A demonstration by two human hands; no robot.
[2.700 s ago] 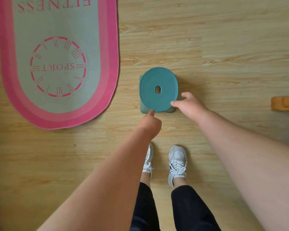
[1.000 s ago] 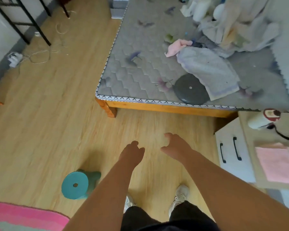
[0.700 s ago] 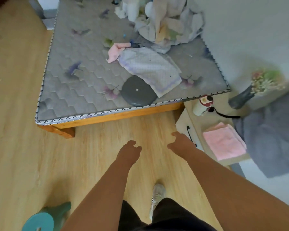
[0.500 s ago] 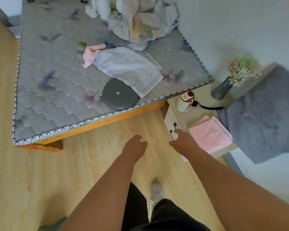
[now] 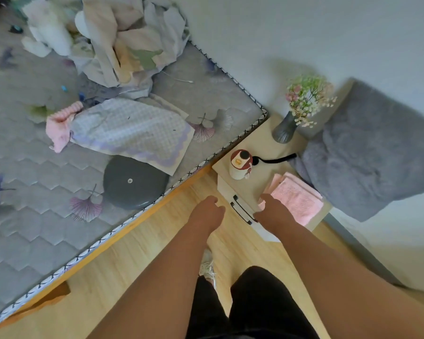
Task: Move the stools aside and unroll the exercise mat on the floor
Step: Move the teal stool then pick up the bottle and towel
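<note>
Bed: grey quilted mattress [image 5: 34, 236] on a wooden frame, carrying a heap of crumpled laundry [image 5: 123, 40] at the far end, a lilac checked cloth [image 5: 132, 128] with a pink cloth [image 5: 59, 128] touching its left end, and a dark grey round disc [image 5: 132, 182] near the edge, partly under the checked cloth. Bedside cabinet [image 5: 260, 143] just beside the bed: white container with a red lid [image 5: 240, 165], black cable [image 5: 274, 159], grey vase of flowers [image 5: 285, 129], folded pink towel [image 5: 296, 199]. Grey fluffy blanket [image 5: 372, 152] lies over the cabinet's far side; light wooden floor [image 5: 132, 265] below.

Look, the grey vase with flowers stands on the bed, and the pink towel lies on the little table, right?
Not quite. In the head view the grey vase stands on the little table, beside the bed, not on it. The pink towel does lie on that table.
</note>
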